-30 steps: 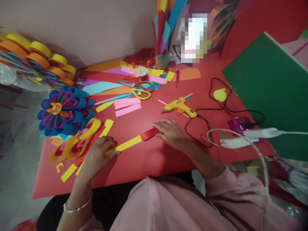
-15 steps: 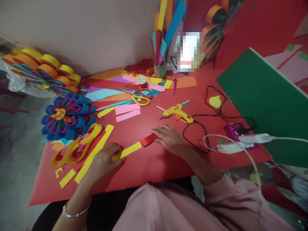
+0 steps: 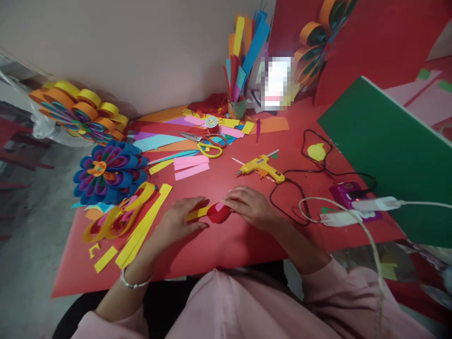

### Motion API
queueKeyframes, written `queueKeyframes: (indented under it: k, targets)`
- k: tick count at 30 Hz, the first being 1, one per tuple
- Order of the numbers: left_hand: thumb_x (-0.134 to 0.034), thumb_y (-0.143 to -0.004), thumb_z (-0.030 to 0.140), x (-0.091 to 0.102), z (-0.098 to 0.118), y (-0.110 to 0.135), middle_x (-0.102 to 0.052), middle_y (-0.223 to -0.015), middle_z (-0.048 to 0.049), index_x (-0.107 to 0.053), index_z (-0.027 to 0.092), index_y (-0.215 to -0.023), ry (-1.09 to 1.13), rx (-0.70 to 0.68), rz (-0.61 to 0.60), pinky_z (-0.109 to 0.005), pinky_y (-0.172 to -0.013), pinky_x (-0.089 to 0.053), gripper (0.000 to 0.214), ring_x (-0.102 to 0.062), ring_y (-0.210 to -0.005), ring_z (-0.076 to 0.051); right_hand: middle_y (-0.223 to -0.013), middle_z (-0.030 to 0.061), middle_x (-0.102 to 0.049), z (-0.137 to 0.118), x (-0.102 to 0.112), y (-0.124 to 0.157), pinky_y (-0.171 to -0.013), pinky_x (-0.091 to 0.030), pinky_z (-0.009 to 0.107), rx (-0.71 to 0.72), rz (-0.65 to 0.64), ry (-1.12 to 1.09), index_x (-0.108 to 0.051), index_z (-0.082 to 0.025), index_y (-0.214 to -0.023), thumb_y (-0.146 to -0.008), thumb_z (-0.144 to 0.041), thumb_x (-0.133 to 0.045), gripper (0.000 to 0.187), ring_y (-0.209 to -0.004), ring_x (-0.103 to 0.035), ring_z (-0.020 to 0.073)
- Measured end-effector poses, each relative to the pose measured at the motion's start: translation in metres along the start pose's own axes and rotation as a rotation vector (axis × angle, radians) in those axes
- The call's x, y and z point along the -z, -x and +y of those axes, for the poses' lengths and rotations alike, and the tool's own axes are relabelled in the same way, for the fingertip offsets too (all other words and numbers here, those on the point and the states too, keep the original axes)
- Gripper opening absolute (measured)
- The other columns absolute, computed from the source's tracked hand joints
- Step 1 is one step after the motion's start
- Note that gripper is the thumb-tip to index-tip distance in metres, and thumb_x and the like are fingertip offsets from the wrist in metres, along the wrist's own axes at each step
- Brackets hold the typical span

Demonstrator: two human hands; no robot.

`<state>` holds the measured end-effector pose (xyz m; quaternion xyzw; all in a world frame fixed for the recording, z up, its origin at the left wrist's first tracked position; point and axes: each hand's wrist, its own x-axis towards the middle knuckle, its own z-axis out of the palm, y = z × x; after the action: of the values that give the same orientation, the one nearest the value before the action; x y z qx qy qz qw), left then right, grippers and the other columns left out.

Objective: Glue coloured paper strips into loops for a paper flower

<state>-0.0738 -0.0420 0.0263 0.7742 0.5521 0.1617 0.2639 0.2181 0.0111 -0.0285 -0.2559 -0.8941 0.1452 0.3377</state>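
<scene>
My left hand (image 3: pixel 181 219) is curved around one end of a yellow paper strip (image 3: pixel 197 213), thumb and fingers on either side, partly hiding it. The strip's other end meets a red paper loop (image 3: pixel 218 214) standing just above the red tabletop. A small pink paper piece (image 3: pixel 219 206) shows at the loop's top. My right hand (image 3: pixel 249 205) pinches the loop's right side; its fingertips partly cover the paper there. Beyond my right hand lies a yellow glue gun (image 3: pixel 259 165). Left of my left hand are long yellow strips (image 3: pixel 146 226) and a yellow, red and pink looped paper piece (image 3: pixel 120 216).
A blue and purple paper flower (image 3: pixel 109 172) and an orange and yellow one (image 3: pixel 81 113) stand at the left. Scissors (image 3: pixel 208 143), a thread spool (image 3: pixel 212 125) and pink strips (image 3: pixel 191 167) lie behind. Cords trail to a purple power strip (image 3: pixel 348 195) on the right.
My left hand has moved right, closer to my right hand. The red paper, seen flat before, now shows as a round loop with pink at its top. The view has shifted slightly.
</scene>
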Motion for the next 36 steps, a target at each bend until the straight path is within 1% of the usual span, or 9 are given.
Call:
queueKeyframes:
  k: [3,7,11,14,18,23,27,31,36]
  targets:
    - [-0.08,-0.083,0.049,0.008,0.0,-0.007,-0.077,-0.126,-0.0068,-0.068,0.029,-0.135,0.101,0.124,-0.137,-0.037,-0.092,-0.062,0.057,-0.076,-0.108,-0.028,-0.122,0.0082,-0.074,0.0,0.001,0.001,-0.101,-0.056,0.039,-0.018,0.031,0.007,-0.065,-0.028,-0.141,-0.106,-0.023,-0.056,0.036,-0.118,-0.065,0.0215]
    - [-0.077,-0.084,0.052,0.041,-0.018,0.014,-0.081,-0.105,-0.0045,-0.078,0.028,-0.117,0.101,0.285,-0.181,-0.034,-0.078,-0.063,0.041,-0.077,-0.09,-0.027,-0.122,0.0122,-0.074,0.003,-0.002,0.004,-0.095,-0.057,0.039,-0.119,-0.025,0.043,-0.061,-0.022,-0.145,-0.106,-0.03,-0.058,0.04,-0.114,-0.067,0.0239]
    - [-0.082,-0.075,0.06,0.068,-0.035,0.045,-0.077,-0.083,-0.002,-0.078,0.026,-0.119,0.051,0.456,-0.022,-0.029,-0.056,-0.054,0.056,-0.067,-0.064,-0.02,-0.128,0.0127,-0.073,0.003,-0.008,0.005,-0.096,-0.056,0.042,-0.189,-0.09,0.055,-0.059,-0.02,-0.146,-0.104,-0.031,-0.062,0.044,-0.114,-0.067,0.0257]
    - [-0.082,-0.076,0.061,0.07,-0.033,0.052,-0.075,-0.084,-0.0034,-0.077,0.021,-0.119,0.196,0.48,0.142,-0.029,-0.06,-0.057,0.059,-0.068,-0.07,-0.02,-0.129,0.0121,-0.074,0.003,-0.01,0.003,-0.096,-0.056,0.042,-0.21,-0.087,0.053,-0.06,-0.02,-0.144,-0.103,-0.032,-0.064,0.043,-0.113,-0.068,0.0256]
    - [-0.088,-0.073,0.057,0.055,-0.017,0.037,-0.076,-0.117,-0.0098,-0.077,0.021,-0.115,0.328,0.413,0.384,-0.032,-0.079,-0.064,0.057,-0.072,-0.105,-0.026,-0.128,0.0117,-0.075,0.003,-0.01,0.001,-0.096,-0.055,0.042,-0.231,-0.086,0.043,-0.062,-0.02,-0.142,-0.102,-0.032,-0.064,0.041,-0.113,-0.068,0.0258]
    - [-0.087,-0.079,0.05,0.034,0.007,0.011,-0.078,-0.115,-0.0101,-0.076,0.02,-0.118,0.488,0.236,0.406,-0.033,-0.077,-0.066,0.051,-0.075,-0.091,-0.023,-0.126,0.0124,-0.075,0.004,-0.009,-0.001,-0.095,-0.054,0.043,-0.272,-0.144,0.037,-0.062,-0.018,-0.141,-0.1,-0.035,-0.068,0.045,-0.11,-0.067,0.0271]
    - [-0.077,-0.091,0.044,0.016,0.022,-0.009,-0.08,-0.112,-0.0077,-0.073,0.023,-0.126,0.23,0.095,0.412,-0.033,-0.078,-0.064,0.041,-0.075,-0.088,-0.019,-0.12,0.012,-0.076,0.005,-0.01,-0.003,-0.094,-0.053,0.043,-0.291,-0.196,0.041,-0.061,-0.02,-0.145,-0.1,-0.037,-0.068,0.049,-0.11,-0.064,0.028]
    - [-0.071,-0.097,0.037,-0.006,0.033,-0.029,-0.079,-0.116,-0.008,-0.071,0.024,-0.125,-0.093,-0.146,0.432,-0.039,-0.091,-0.06,0.031,-0.075,-0.106,-0.023,-0.11,0.0127,-0.076,0.005,-0.011,-0.005,-0.09,-0.054,0.041,-0.342,-0.19,0.02,-0.062,-0.019,-0.142,-0.098,-0.039,-0.069,0.049,-0.107,-0.065,0.028]
    - [-0.066,-0.099,0.022,-0.032,0.033,-0.042,-0.08,-0.109,-0.0082,-0.069,0.021,-0.116,-0.189,-0.367,0.405,-0.038,-0.088,-0.055,0.018,-0.075,-0.102,-0.023,-0.117,0.0141,-0.076,0.002,-0.007,-0.002,-0.097,-0.055,0.045,-0.281,-0.067,-0.052,-0.066,-0.016,-0.133,-0.096,-0.036,-0.066,0.043,-0.11,-0.065,0.0279]
